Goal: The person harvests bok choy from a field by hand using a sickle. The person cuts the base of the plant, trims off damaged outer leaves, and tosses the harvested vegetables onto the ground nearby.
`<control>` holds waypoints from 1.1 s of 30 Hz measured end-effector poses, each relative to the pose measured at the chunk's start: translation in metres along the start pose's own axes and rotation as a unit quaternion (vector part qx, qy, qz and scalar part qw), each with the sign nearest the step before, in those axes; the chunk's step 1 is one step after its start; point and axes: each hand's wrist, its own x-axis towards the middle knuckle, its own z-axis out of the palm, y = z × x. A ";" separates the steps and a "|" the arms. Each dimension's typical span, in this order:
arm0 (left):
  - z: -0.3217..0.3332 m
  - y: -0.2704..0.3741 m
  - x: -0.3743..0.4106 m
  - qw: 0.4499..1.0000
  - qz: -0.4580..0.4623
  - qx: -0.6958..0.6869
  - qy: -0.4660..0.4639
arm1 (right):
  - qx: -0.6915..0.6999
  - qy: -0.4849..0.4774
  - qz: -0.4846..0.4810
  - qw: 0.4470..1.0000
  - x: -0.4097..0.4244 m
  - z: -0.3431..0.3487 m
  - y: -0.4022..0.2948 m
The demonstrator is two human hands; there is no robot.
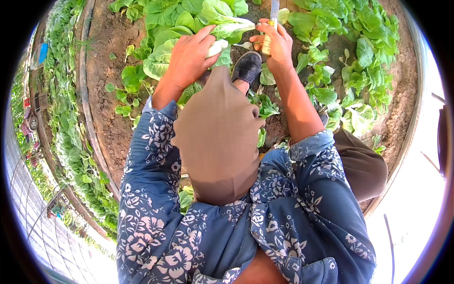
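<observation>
My left hand (193,53) is closed around a leafy green vegetable with a thick whitish stalk (217,48). Its broad green leaves (161,56) spread out beyond and beside my fingers. In my right hand (278,44) is a knife with a yellowish handle (267,42); the blade (275,9) points away from me and is cut off by the top of the picture. Close to my right fingertips ends the pale stem of another leaf (234,27); whether they touch it, I cannot tell. A small pale stalk piece (247,45) shows just below.
My dark shoe (247,66) is planted between the plants, near my bent knee (360,165). More leafy greens (365,53) grow at the right. Bare soil (106,53) and a dark hose or pipe (84,64) border the bed at the left.
</observation>
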 end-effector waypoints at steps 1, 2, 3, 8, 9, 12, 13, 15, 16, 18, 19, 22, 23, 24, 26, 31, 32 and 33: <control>-0.005 0.002 0.004 1.000 0.011 -0.001 0.016 | 0.000 -0.028 0.002 1.000 0.001 0.004 -0.010; -0.011 0.004 0.008 0.999 0.023 -0.003 0.031 | -0.001 -0.054 0.004 0.999 0.002 0.008 -0.020; -0.015 0.005 0.012 0.998 0.033 -0.005 0.046 | -0.005 -0.082 0.008 0.997 0.004 0.012 -0.029; -0.066 0.022 0.029 0.998 0.037 -0.001 0.049 | 0.022 -0.045 -0.114 0.992 -0.007 0.028 -0.078; -0.073 0.025 0.030 0.996 0.034 -0.003 0.077 | 0.047 -0.036 -0.164 0.985 -0.009 0.025 -0.093; -0.101 0.028 0.017 0.992 0.002 -0.007 0.127 | -0.061 -0.014 -0.285 0.956 -0.022 0.021 -0.129; -0.111 0.028 0.015 0.991 0.017 -0.010 0.136 | -0.139 -0.019 -0.331 0.933 -0.029 0.027 -0.137; -0.130 0.029 0.008 0.987 0.041 -0.014 0.154 | -0.262 -0.031 -0.374 0.889 -0.046 0.046 -0.149; -0.140 0.039 0.007 0.988 0.044 -0.032 0.148 | -0.307 -0.049 -0.393 0.865 -0.050 0.051 -0.150; -0.147 0.054 0.008 0.982 0.069 -0.042 0.170 | -0.337 -0.094 -0.401 0.847 -0.066 0.069 -0.156; -0.149 0.059 0.008 0.979 0.081 -0.050 0.180 | -0.354 -0.114 -0.402 0.837 -0.080 0.081 -0.161; -0.158 0.068 0.007 0.970 0.070 -0.159 0.171 | -0.391 -0.172 -0.402 0.810 -0.108 0.111 -0.167; -0.158 0.071 0.005 0.966 0.052 -0.199 0.160 | -0.374 -0.217 -0.409 0.803 -0.111 0.117 -0.164; -0.156 0.079 0.002 0.945 0.029 -0.287 0.156 | -0.420 -0.221 -0.405 0.781 -0.115 0.127 -0.166; -0.156 0.068 -0.002 0.928 0.003 -0.345 0.144 | -0.419 -0.259 -0.379 0.783 -0.111 0.140 -0.169; -0.147 0.048 -0.041 0.873 -0.069 -0.428 0.224 | -0.309 -0.406 -0.272 0.816 -0.092 0.164 -0.135; -0.144 0.046 -0.055 0.871 -0.102 -0.417 0.238 | -0.358 -0.441 -0.268 0.778 -0.092 0.172 -0.128; -0.138 0.042 -0.073 0.882 -0.126 -0.373 0.258 | -0.370 -0.470 -0.236 0.766 -0.094 0.182 -0.116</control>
